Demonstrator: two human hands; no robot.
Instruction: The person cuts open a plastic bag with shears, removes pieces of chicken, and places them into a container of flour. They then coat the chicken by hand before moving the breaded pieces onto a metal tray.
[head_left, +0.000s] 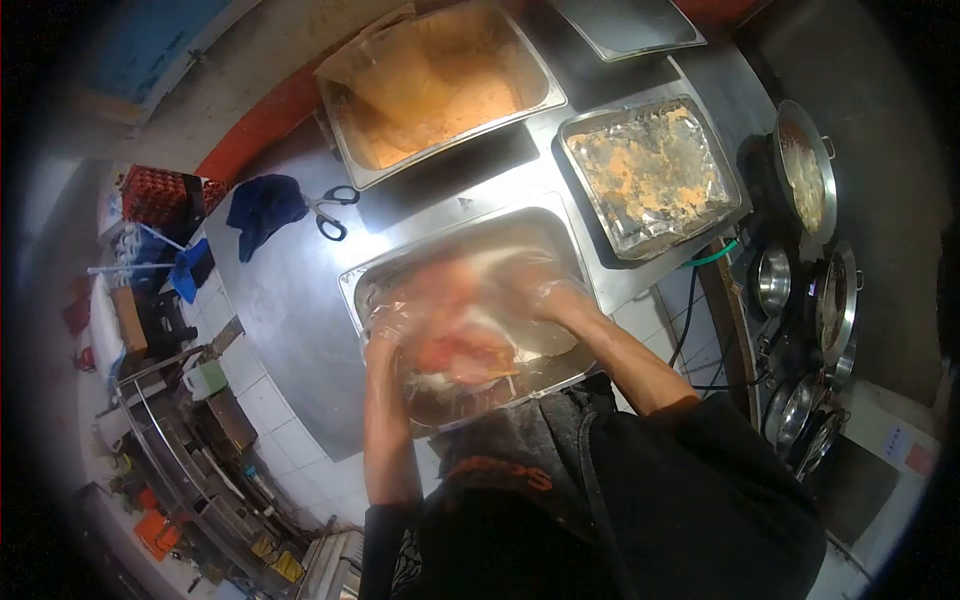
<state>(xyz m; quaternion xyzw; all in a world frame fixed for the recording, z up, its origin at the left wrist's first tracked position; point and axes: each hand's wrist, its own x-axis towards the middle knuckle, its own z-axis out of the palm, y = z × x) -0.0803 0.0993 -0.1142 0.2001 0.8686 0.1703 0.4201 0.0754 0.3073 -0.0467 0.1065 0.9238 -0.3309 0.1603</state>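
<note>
A deep steel pan (352, 285) sits at the table's near edge, holding pinkish-red pieces that look like raw meat (465, 355) in a whitish coating or liquid. Both hands reach inside it, in thin clear plastic gloves. On the pan's left side is my left hand (395, 322), beside the meat. My right hand (540, 288) is over the right part of the pan, near a pale patch. Motion smears the fingers of both hands, so whether they grip any of the meat does not show.
Behind stands a large pan (350, 172) of orange powder. A foil-lined tray (650, 180) with orange crumbs is to the right. Scissors (332, 212) and a dark blue cloth (265, 208) lie left. Woks (803, 175) line the right side.
</note>
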